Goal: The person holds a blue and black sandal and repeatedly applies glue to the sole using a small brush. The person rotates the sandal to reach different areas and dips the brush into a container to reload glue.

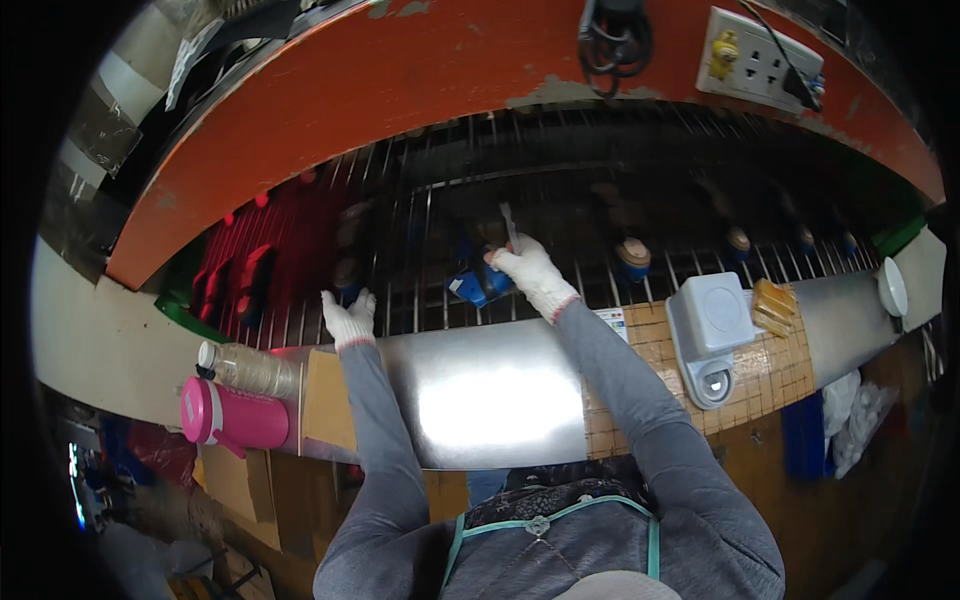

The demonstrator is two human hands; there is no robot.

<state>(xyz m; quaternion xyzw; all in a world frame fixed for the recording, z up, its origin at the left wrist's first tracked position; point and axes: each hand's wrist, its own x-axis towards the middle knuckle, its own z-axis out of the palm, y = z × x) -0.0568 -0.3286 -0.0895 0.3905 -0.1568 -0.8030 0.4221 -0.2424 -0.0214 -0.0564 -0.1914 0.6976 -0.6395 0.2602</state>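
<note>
My left hand (350,320), in a white glove, is at the near edge of the rod rack, thumb and fingers apart. Between and just beyond its fingertips is a dark shoe-shaped piece (347,272); whether they touch is unclear. My right hand (535,275), also gloved, is closed further along the rack. From its fingers a thin pale brush-like tool (510,225) sticks up. Just left of that hand lies a blue shoe-shaped piece (480,287) with a pale patch, tilted on the rods. The right fingertips partly hide its upper end.
Several similar blue pieces with tan tops, one here (633,258), stand along the rack. Red light falls on its left end. A metal ledge (480,390) runs in front, holding a pink jug (240,415), clear bottle (255,368) and white device (710,320). An orange panel (400,80) overhangs behind.
</note>
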